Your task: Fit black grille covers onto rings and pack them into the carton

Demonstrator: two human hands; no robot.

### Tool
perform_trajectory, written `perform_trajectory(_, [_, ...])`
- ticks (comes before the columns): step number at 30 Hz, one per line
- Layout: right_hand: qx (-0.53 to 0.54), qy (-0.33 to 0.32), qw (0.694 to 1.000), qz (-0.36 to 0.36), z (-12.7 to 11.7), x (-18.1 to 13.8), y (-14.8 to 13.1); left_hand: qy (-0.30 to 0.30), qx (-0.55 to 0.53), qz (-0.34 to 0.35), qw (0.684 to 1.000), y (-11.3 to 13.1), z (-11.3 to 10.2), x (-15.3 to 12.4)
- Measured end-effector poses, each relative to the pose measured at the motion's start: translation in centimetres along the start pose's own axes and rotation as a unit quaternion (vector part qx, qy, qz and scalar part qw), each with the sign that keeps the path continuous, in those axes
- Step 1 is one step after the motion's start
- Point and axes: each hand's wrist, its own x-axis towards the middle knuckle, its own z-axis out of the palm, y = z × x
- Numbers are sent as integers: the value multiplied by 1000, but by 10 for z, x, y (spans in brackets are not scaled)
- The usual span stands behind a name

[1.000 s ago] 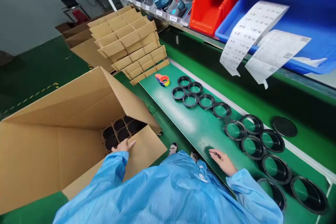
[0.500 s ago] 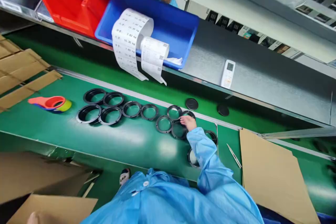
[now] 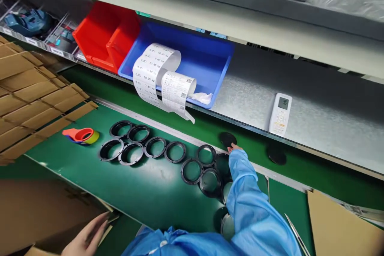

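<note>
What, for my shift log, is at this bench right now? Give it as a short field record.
Right hand: reaching at a flat black round disc, contact unclear.
Left hand: open, beside a brown cardboard sheet.
Bench: green mat holding black round rings and an orange-handled tape dispenser.
Shelf: blue plastic bin with white printed paper strips; red plastic bin; white remote control.

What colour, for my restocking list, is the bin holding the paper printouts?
Blue, shown best in the head view: the plastic bin.
</note>
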Motion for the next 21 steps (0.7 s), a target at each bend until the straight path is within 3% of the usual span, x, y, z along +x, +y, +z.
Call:
perform_trajectory(3, [89, -44, 995, -9, 32, -27, -3, -62, -146, -68, 985, 43, 4, 18])
perform_trajectory(6, [140, -146, 979, -1, 70, -97, 26, -157, -303, -69, 937, 89, 18, 32])
perform_trajectory(8, [168, -255, 952, 16, 90, -161, 60, -228, -453, -72, 859, 116, 30, 38])
perform_trajectory(10, [192, -365, 910, 36, 102, -227, 94, -329, -596, -56, 730, 134, 41, 42])
perform_trajectory(12, [192, -424, 883, 54, 109, -279, 120, -371, -688, -41, 622, 143, 46, 45])
perform_trajectory(14, [161, -432, 885, 61, 113, -310, 134, -387, -732, -41, 559, 145, 46, 47])
perform_trajectory(17, [82, -423, 902, 20, 115, -323, 134, -397, -752, -58, 523, 141, 38, 50])
perform_trajectory(19, [10, -368, 925, -93, 114, -321, 126, -404, -755, -65, 512, 138, 31, 54])
perform_trajectory(21, [-83, -264, 920, -279, 111, -321, 115, -419, -752, -75, 503, 135, 24, 57])
